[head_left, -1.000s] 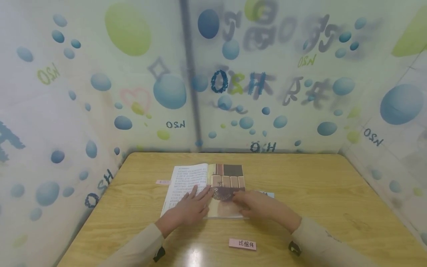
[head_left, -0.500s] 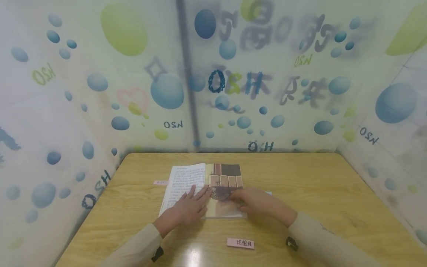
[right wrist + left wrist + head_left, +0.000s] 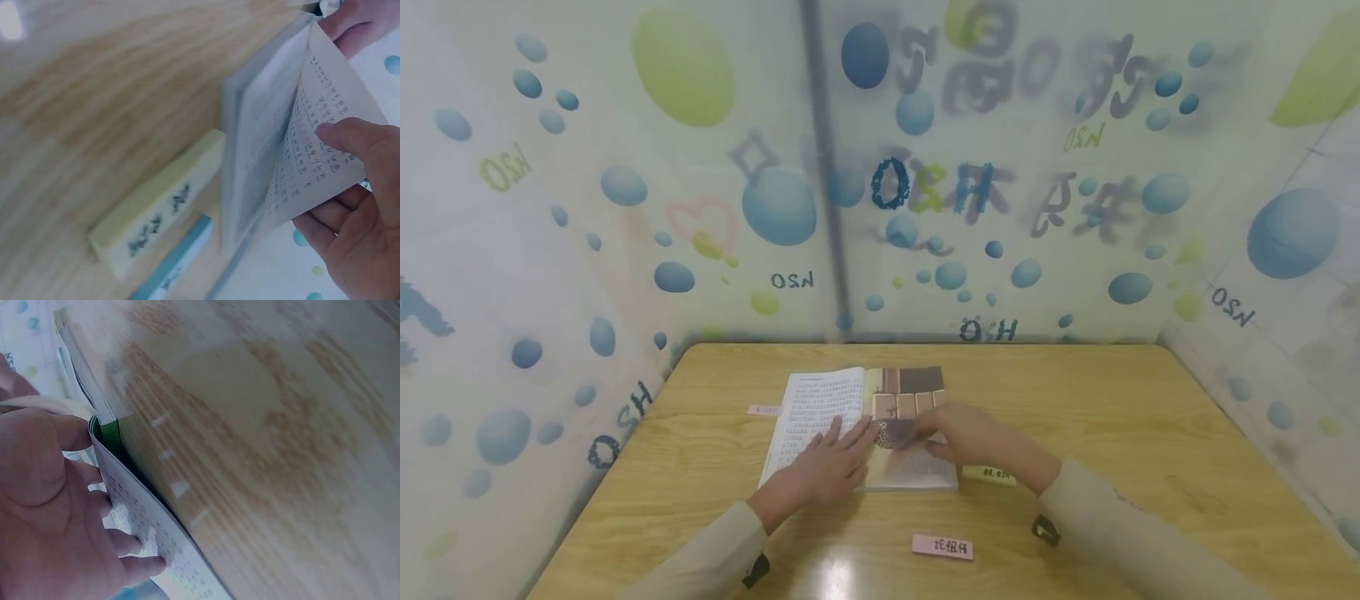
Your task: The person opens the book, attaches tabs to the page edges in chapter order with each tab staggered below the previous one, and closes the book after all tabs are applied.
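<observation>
An open book [image 3: 812, 417] lies on the wooden table, text on its left page and a colour picture on the right. My left hand [image 3: 831, 467] rests across the left page near the fold, fingers spread. In the left wrist view its fingertips lie on the printed page [image 3: 140, 519]. My right hand [image 3: 973, 433] pinches the edge of the right leaf [image 3: 325, 134] between thumb and fingers. That leaf is lifted and curved, as the right wrist view shows, with print on its underside. More printed pages [image 3: 265, 115] show beneath it.
A yellow labelled block [image 3: 159, 203] and a blue one [image 3: 175, 259] lie right of the book. Another block, pink with dark writing [image 3: 942, 547], sits near the front. A pink strip [image 3: 763, 410] shows by the left page. Patterned walls [image 3: 1045, 250] enclose the table [image 3: 1075, 392].
My right hand has moved up and slightly left, lifting the leaf's edge so the printed page below shows. The yellow block has come into view. My left hand stays on the book.
</observation>
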`<action>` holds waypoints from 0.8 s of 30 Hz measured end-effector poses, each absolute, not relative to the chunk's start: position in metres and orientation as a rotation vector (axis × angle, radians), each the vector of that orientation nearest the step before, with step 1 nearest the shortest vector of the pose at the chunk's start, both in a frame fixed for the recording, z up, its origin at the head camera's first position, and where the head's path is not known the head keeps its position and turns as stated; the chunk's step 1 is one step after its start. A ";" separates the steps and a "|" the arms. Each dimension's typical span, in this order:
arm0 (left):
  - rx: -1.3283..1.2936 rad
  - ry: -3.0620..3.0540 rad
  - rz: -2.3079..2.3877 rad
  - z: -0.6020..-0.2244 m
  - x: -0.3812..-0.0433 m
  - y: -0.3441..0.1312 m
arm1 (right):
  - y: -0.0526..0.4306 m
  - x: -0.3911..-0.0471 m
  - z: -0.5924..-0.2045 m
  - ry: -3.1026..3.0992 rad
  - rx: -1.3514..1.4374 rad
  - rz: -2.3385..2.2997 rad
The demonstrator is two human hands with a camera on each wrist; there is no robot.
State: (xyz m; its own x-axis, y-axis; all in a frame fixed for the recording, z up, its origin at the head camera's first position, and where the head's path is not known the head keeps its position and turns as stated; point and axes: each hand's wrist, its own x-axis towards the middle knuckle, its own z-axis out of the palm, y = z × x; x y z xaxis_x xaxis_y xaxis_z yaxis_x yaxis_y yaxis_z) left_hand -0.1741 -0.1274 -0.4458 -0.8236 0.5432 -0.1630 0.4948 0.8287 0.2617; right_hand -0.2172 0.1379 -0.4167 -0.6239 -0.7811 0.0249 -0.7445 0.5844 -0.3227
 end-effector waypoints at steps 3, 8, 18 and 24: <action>0.798 2.782 0.317 -0.445 -0.174 -0.127 | 0.137 -0.218 -0.412 2.703 -1.317 -0.483; 0.777 2.790 0.366 -0.443 -0.175 -0.121 | 0.137 -0.217 -0.410 2.727 -1.315 -0.463; 0.855 2.865 0.416 -0.440 -0.176 -0.101 | 0.138 -0.215 -0.410 2.727 -1.319 -0.472; 0.878 2.916 0.401 -0.442 -0.178 -0.098 | 0.142 -0.215 -0.412 2.737 -1.286 -0.493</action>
